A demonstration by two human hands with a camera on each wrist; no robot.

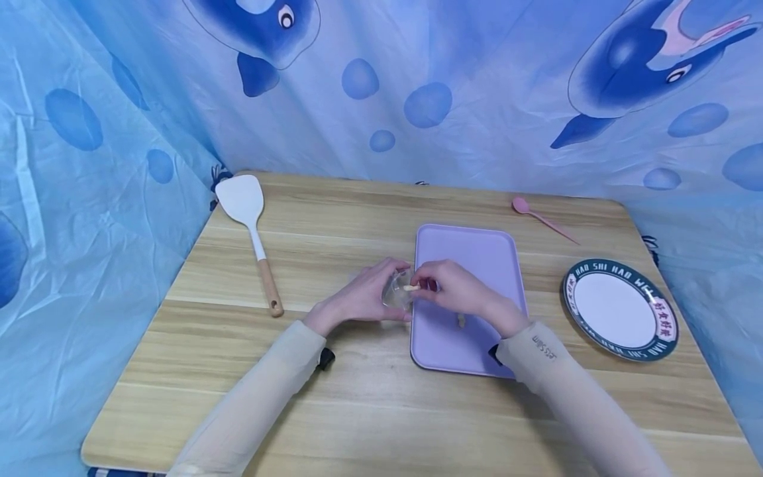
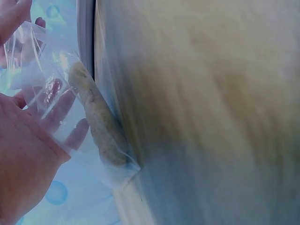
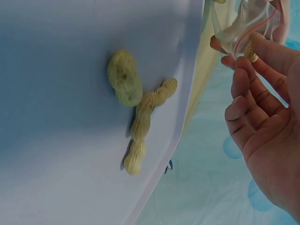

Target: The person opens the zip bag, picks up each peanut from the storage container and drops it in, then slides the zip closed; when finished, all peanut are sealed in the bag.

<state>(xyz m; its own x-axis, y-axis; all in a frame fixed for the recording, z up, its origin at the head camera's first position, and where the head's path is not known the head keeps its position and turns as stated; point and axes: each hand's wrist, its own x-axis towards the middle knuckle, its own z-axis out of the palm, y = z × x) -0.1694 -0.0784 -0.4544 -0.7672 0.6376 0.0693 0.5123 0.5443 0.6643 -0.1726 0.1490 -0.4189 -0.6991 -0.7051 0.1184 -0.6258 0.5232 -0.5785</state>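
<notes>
My left hand (image 1: pixel 369 295) holds a clear zip bag (image 1: pixel 395 295) just off the tray's left edge, its fingers showing behind the plastic in the left wrist view. An unshelled peanut (image 2: pixel 99 117) lies in the bottom of the bag. A red strip runs along the bag's mouth in the right wrist view. Between thumb and fingertips, my right hand (image 1: pixel 457 286) pinches another peanut (image 3: pixel 251 52) at that mouth. More peanuts (image 3: pixel 124 77) lie close together on the purple tray (image 1: pixel 471 248) under my right arm.
A white spatula (image 1: pixel 253 228) with a wooden handle lies on the left of the wooden table (image 1: pixel 334 218). At the back right is a pink spoon (image 1: pixel 530 211). A white plate (image 1: pixel 620 310) with a green lettered rim sits right of the tray. Blue curtains stand behind and beside the table.
</notes>
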